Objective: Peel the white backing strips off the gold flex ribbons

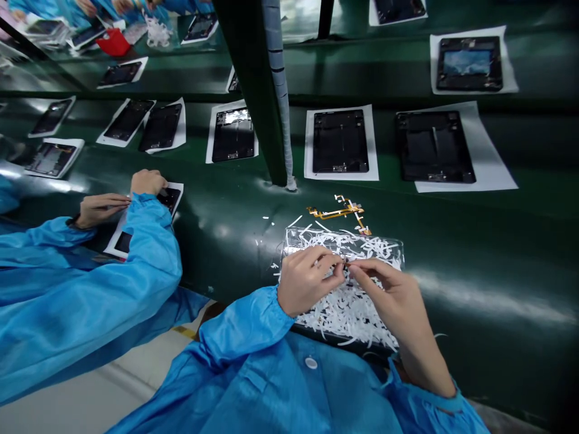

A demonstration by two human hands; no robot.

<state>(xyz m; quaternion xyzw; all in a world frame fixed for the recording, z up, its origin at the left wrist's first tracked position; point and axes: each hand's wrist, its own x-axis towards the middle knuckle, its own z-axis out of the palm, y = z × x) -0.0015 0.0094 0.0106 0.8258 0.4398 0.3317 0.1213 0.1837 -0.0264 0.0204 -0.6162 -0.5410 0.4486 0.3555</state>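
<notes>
The left hand point(306, 278) and the right hand point(392, 301) meet fingertip to fingertip, pinching together a very small dark part point(346, 265); what it is, I cannot tell. They are above a clear tray point(393, 246) full of white paper strips point(348, 310). Just behind the tray lies a yellow flat cable point(337, 212) on the green belt point(474, 241). At the left, a co-worker's hands point(108, 202) touch a black panel point(170, 198).
</notes>
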